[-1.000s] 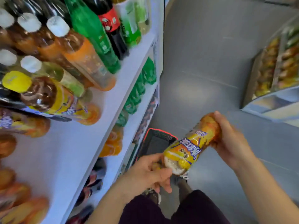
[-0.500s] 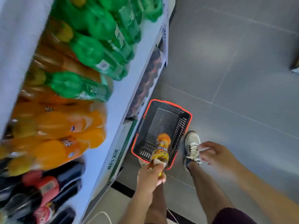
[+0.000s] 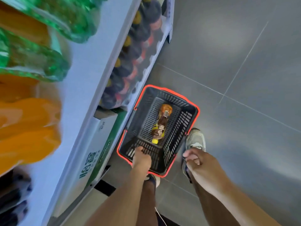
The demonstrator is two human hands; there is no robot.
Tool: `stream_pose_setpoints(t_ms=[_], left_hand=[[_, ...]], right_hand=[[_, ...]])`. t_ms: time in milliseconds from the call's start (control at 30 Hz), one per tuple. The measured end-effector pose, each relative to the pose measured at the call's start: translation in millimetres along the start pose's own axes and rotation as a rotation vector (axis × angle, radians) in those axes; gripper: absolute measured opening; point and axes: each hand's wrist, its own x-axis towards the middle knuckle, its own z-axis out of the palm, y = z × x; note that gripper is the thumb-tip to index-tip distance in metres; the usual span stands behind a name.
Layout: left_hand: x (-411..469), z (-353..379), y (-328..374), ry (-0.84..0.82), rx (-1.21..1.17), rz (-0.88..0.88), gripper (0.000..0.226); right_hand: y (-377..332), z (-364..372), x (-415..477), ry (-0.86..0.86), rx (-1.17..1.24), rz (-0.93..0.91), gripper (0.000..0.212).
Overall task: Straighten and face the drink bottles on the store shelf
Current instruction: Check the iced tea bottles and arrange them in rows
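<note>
A: What is at the left of the frame?
B: In the upper left are green bottles (image 3: 40,62), very blurred, and below them, at the middle left, orange bottles (image 3: 27,128). They stand on the white shelf (image 3: 91,66), which runs from the lower left up to the top centre. I cannot read the labels.

A: And under this shelf?
B: A lower level holds a row of dark bottles (image 3: 130,62) with yellow caps. Lower in the picture, a white and green carton (image 3: 97,154) sits just beside the basket.

A: Where is the bottle of the task?
B: In the centre of the frame. The brown drink bottle (image 3: 161,123) lies on its side on the bottom of the black basket (image 3: 194,110) with the red rim. Its yellow cap points to the lower edge of the frame and its base to the upper edge.

A: The left hand?
B: The left hand (image 3: 141,159) is over the near end of the basket, just below the cap in the picture and apart from the bottle. I see only its back. The fingers are hidden, so I cannot tell if it is released or clenched.

A: And the right one?
B: The right hand (image 3: 198,162) is right of the basket, at the lower centre, in front of a grey shoe (image 3: 195,139). It is released: the fingers are loosely bent and nothing is in them. Further right lies the grey tiled floor (image 3: 244,79).
</note>
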Motion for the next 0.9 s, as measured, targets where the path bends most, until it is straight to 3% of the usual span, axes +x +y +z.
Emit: stream_pose_setpoints(t_ms=[100,267,567,767,900], left_hand=[[-34,-16,-2,0.087,0.143,0.15,0.046],[-154,-75,21,0.156,0.016,0.498,0.022],[-414,-236,37,0.524,0.053,1.208,0.016],[-526,-317,3,0.747,0.007,1.314,0.012],[-560,-362,-23,0.926,-0.025,1.251,0.018]], right_hand=[[-13,-10,-18,0.014,0.004,-0.046,0.029],[-58,-41,-81,0.1,0.021,-0.168,0.036],[-192,-106,-256,0.361,-0.048,-0.674,0.021],[-263,-114,-353,0.448,-0.123,-1.026,0.019],[-299,-92,-403,0.388,-0.133,-1.199,0.021]])
